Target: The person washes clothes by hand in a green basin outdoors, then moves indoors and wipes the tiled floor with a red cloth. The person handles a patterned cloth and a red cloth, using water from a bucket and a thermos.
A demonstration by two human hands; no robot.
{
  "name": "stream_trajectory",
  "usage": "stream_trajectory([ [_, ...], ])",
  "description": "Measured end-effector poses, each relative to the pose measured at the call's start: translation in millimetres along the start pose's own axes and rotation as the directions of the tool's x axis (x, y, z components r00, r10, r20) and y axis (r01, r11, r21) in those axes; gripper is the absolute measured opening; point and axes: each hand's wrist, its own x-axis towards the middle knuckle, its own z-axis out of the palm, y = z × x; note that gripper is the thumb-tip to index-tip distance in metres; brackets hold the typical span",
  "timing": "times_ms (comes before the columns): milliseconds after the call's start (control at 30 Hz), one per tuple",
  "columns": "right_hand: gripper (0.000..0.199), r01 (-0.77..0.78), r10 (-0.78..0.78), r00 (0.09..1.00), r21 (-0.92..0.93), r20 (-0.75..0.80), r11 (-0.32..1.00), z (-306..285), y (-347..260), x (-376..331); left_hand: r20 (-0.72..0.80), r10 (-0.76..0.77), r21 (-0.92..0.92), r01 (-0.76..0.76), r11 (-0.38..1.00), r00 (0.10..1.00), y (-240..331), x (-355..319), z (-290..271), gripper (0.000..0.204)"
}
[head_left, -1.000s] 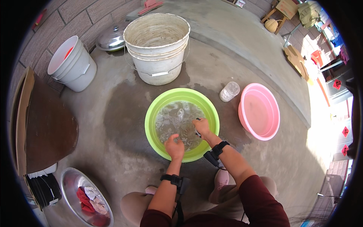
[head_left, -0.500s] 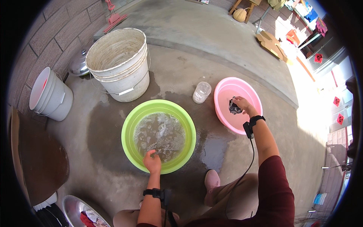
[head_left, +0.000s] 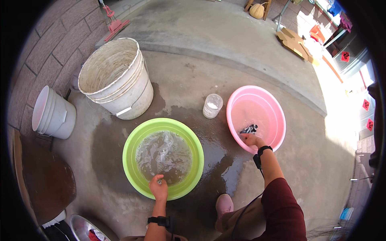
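My right hand [head_left: 253,140] reaches into the pink basin [head_left: 281,124] at its near side. Its closed fingers are at a small black, grey and white patterned cloth [head_left: 249,129], which lies low in the cloudy water. Over the near rim of the lime-green basin [head_left: 128,160] is my left hand [head_left: 159,188], its fingers curled; whether anything small sits in them I cannot make out. Foamy, greyish water [head_left: 165,154] fills that basin's bottom. A clear plastic tub with white contents [head_left: 212,107] stands between the basins, toward the back.
A large, dirty white bucket [head_left: 134,90] stands back left, with a smaller white bucket [head_left: 60,120] near the brick wall. A metal bowl with cloths [head_left: 82,225] is at lower left. Wet concrete surrounds the green basin. Behind lies a raised concrete step [head_left: 241,66].
My right hand has moved toward the pink basin's near side and lower, taking the cloth with it. My left hand stays by the green basin's near rim. The whole view has shifted slightly.
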Motion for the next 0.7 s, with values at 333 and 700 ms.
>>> stream_trajectory([
  [333,0.072,-0.091,0.075,0.989,-0.128,-0.128,0.987,-18,10,-1,0.044,-0.056,0.014,0.055,0.998,0.997,-6,3,10,0.021],
  [700,0.081,-0.307,0.313,0.937,0.058,-0.156,0.95,-3,11,-12,0.053,-0.037,-0.029,0.038,0.999,0.998,-12,6,13,0.02],
])
